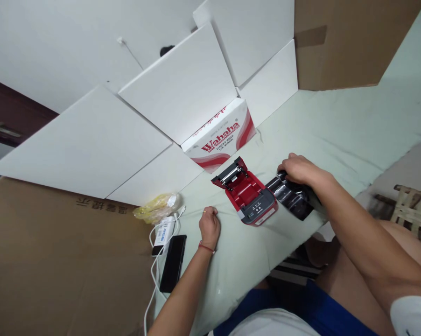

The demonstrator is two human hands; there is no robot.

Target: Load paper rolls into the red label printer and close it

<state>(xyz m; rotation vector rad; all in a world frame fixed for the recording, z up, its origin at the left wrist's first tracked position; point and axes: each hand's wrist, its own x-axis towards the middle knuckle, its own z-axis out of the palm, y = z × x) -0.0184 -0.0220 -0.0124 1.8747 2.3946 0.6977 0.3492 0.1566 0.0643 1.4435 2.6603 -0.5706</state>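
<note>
A small red and black label printer (250,198) stands on the table with its lid tipped up, its red inner bay in plain view. Right of it, my right hand (297,169) is closed on the top edge of a glossy black plastic piece (296,199), which looks like a bag or film; its exact kind is unclear. That piece touches or nearly touches the printer's right side. My left hand (209,226) lies on the table left of the printer, fingers curled in, with nothing seen in it.
Behind the printer stands a Wahaha water carton (221,140) against white panels (182,88). At left lie a black phone (173,263), a white power strip (164,233) with cables and a yellowish plastic bag (159,208). Cardboard sheets (350,42) flank both sides. The table's front edge is near my lap.
</note>
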